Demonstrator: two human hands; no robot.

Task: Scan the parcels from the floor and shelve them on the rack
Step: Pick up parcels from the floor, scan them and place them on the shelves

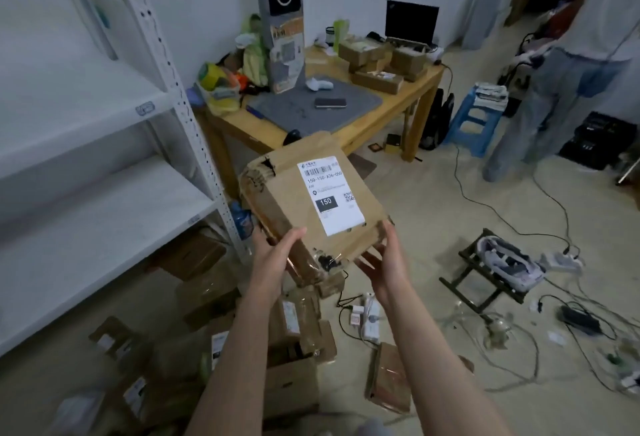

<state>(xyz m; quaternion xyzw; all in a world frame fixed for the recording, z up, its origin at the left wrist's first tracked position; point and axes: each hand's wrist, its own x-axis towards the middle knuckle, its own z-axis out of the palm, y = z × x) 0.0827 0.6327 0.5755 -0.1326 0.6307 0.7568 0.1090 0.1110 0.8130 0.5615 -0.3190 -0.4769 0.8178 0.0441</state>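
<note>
Parcel [287, 203] held mid-air; left hand [273, 255] fingers clamped on near edge, right hand [384, 262] fingers straight beneath.

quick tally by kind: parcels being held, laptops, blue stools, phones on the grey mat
held parcel: 1
laptop: 1
blue stool: 1
phone on the grey mat: 1
total: 4

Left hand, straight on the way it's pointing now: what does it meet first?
The parcel, which the left hand grips at its near corner. Beyond it the line heads toward the wooden table, depth unclear.
</note>
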